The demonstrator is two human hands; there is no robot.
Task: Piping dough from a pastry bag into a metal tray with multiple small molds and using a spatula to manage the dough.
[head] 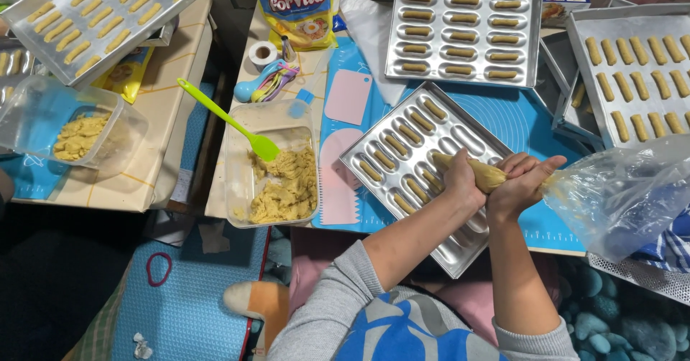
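Note:
Both my hands grip a clear plastic piping bag [618, 188] filled with tan dough. My left hand [460, 178] clamps around its narrow front end, and the tip rests over a slot of the silver moulded tray [471, 140] lying at an angle on the blue mat [525, 120]. Just behind it, my right hand [523, 181] squeezes the bag; the loose empty plastic billows out to the right. Several slots at the tray's left and upper side hold piped dough sticks, while the slots near my hands look bare.
A clear tub [241, 181] of dough with a green spatula [230, 120] stands left of the tray. Filled trays sit at the back [535, 38], right [583, 66] and far left [21, 34]. Another dough tub [122, 131], a pink scraper [348, 96] and a yellow packet [298, 9] lie around.

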